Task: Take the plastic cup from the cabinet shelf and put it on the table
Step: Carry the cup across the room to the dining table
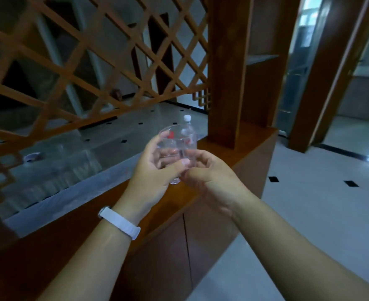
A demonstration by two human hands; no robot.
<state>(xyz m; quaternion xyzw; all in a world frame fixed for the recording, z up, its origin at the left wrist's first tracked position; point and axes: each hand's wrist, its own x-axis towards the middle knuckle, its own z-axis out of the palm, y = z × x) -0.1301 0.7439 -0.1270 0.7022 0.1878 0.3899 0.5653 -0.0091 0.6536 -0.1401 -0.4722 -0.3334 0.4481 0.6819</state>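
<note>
A clear plastic cup point(177, 146) is held upright in mid-air above the wooden cabinet top point(255, 137). My left hand point(153, 170) wraps its left side, thumb across the front. My right hand point(209, 172) pinches its lower right side with fingertips. Both hands grip the cup. A white band sits on my left wrist. Behind the cup stands a clear water bottle point(187, 124) with a white cap and red label, seen partly through the cup.
A wooden lattice screen point(92, 61) rises over the cabinet at left. A thick wooden post point(227, 72) with a shelf point(261, 58) stands right behind the bottle. Cabinet doors point(179, 246) face me below. Pale tiled floor point(320, 203) spreads to the right.
</note>
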